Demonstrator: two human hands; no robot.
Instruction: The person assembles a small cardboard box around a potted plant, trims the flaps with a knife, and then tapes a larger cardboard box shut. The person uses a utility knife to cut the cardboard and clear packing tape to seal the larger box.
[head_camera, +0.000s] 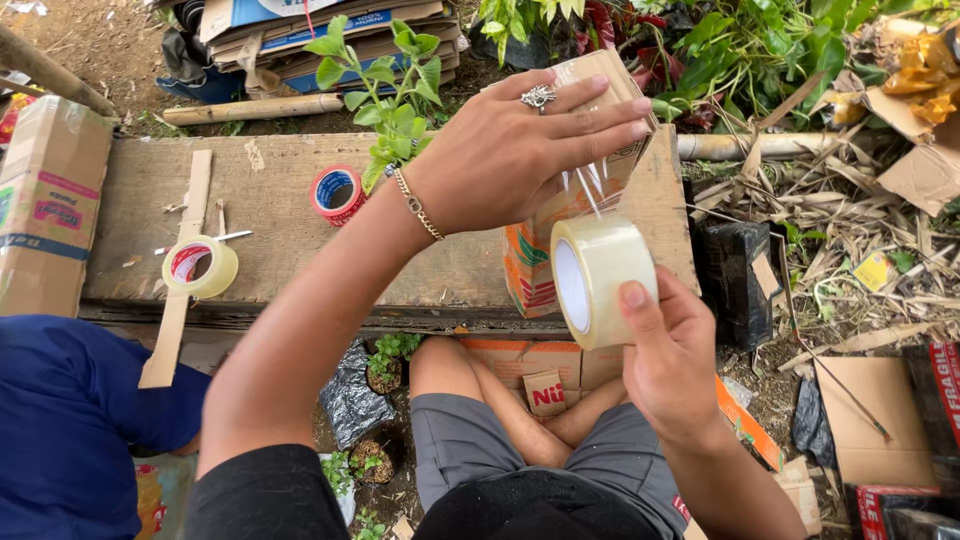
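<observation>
My left hand (520, 150) lies flat on top of an upright cardboard box (560, 215) that stands on a wooden plank (280, 260). A ring and a bracelet are on that hand. My right hand (665, 355) grips a roll of clear packing tape (598, 275), thumb on its outer face. A strip of tape runs from the roll up to the box side under my left fingers.
On the plank lie a red-cored tape roll (337, 193), a yellowish tape roll (200, 266) and a cardboard strip (180, 280). A taped box (45, 205) stands at left, a person in blue (70, 420) sits beside me. Cardboard scraps, plants and black bags surround.
</observation>
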